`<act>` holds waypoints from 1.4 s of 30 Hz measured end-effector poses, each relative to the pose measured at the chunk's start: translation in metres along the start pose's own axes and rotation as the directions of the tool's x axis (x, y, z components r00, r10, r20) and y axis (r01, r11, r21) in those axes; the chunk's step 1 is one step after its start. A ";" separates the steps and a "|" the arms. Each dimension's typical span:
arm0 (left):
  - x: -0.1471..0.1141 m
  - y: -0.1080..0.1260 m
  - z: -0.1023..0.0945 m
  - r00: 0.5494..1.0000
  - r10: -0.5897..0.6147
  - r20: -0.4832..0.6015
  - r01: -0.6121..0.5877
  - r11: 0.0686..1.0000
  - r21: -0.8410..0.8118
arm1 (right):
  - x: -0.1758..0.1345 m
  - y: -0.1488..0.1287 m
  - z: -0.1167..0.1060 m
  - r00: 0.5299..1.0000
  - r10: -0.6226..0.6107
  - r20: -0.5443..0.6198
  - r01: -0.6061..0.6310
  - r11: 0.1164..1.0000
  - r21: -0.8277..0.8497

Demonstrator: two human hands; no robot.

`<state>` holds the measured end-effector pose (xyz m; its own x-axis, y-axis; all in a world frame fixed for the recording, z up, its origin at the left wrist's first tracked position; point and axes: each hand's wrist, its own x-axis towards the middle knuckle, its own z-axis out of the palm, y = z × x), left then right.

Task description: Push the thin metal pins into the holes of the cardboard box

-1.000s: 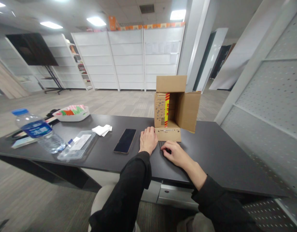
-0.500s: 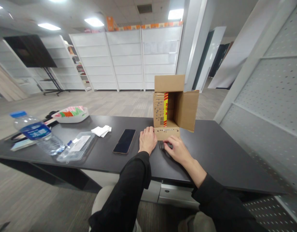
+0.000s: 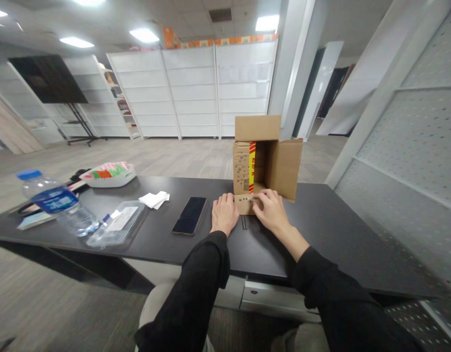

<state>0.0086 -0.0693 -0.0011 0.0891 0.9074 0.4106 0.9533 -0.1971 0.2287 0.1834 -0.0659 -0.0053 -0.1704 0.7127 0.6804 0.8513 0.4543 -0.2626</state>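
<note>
An open cardboard box (image 3: 241,168) stands on its side on the dark table, its mouth facing me. Its lower flap (image 3: 246,208) lies toward me, with a row of small dots or holes across it. My left hand (image 3: 225,212) rests palm down at the flap's left edge, fingers laid forward. Over the right part of the flap is my right hand (image 3: 271,210), thumb and fingertips drawn together in a pinch; what is between them is too small to make out. Thin dark pins, like nails or screws (image 3: 244,223), lie on the table just in front of the flap.
Left of my hands lie a phone (image 3: 189,215), a crumpled white tissue (image 3: 154,199) and a clear plastic case (image 3: 117,225). A water bottle (image 3: 58,203) and a white basket (image 3: 111,178) are farther left. A perforated panel (image 3: 412,146) borders the table's right side.
My right hand has moved up from the pins on the table to the box's lower flap. My left hand has stayed where it was.
</note>
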 end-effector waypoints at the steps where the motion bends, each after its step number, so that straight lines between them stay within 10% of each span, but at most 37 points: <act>1: 0.000 0.000 0.000 1.000 0.001 0.000 -0.001 1.000 0.003 | 0.001 0.000 0.002 1.000 0.010 -0.003 -0.010 1.000 -0.020; 42: 0.000 0.001 0.000 1.000 0.002 -0.003 -0.001 1.000 0.017 | -0.001 -0.013 0.030 0.999 0.039 -0.035 -0.043 0.990 -0.133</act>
<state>0.0093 -0.0698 -0.0010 0.0898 0.9061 0.4134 0.9579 -0.1923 0.2133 0.1570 -0.0563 -0.0230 -0.1194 0.7107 0.6933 0.9163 0.3478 -0.1987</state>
